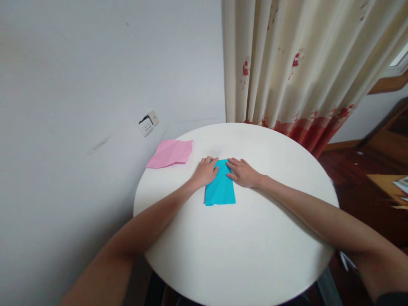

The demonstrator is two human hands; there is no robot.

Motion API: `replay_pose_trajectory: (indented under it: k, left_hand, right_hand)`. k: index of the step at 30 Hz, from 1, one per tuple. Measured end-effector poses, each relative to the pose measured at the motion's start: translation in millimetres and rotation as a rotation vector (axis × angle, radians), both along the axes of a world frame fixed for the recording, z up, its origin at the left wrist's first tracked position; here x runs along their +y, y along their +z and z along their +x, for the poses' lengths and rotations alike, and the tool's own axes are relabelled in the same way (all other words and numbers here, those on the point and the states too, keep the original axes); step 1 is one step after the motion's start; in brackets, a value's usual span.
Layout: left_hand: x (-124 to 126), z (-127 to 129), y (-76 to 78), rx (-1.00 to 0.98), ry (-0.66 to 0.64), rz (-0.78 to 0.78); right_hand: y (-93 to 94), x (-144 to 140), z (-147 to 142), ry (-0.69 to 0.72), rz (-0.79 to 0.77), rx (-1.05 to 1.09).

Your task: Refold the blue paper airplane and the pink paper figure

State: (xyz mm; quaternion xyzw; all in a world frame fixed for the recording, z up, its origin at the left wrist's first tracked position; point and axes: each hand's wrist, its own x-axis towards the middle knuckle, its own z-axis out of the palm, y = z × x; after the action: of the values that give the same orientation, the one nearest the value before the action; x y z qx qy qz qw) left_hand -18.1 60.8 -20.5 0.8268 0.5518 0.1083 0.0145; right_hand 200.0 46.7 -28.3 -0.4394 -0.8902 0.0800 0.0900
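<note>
A blue sheet of paper [220, 191], seemingly folded, lies flat on the round white table [236, 246], its lower edge slightly uneven. My left hand [205, 171] rests over its upper left edge, fingers extended. On the opposite side, my right hand [244, 172] lies with fingers spread, the tips touching the paper's upper right edge. Between the two hands a strip of the blue paper shows. Left of my left hand, a creased pink sheet of paper [172, 153] lies by the table's far left rim, apart from both hands.
A white wall with a socket and plug [146, 125] stands close to the table's left side. Behind it hangs a cream curtain [280, 63] with red flowers. A wooden surface with papers [402, 185] is at the far right above the dark red floor.
</note>
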Motion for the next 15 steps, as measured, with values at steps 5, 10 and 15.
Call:
replay_pose_trajectory:
  k: [5,10,15]
  left_hand:
    - [-1.0,-2.4,6.9,0.013,0.115,0.01]
    - [-2.2,-0.5,7.6,-0.005,0.18,-0.015]
    - [-2.0,-0.1,3.8,-0.076,0.149,0.035]
  right_hand:
    - [2.1,-1.7,1.9,0.028,-0.016,-0.013]
    - [2.9,-4.1,1.3,0.025,-0.035,-0.019]
    - [3.5,-5.5,0.5,0.025,-0.03,-0.027]
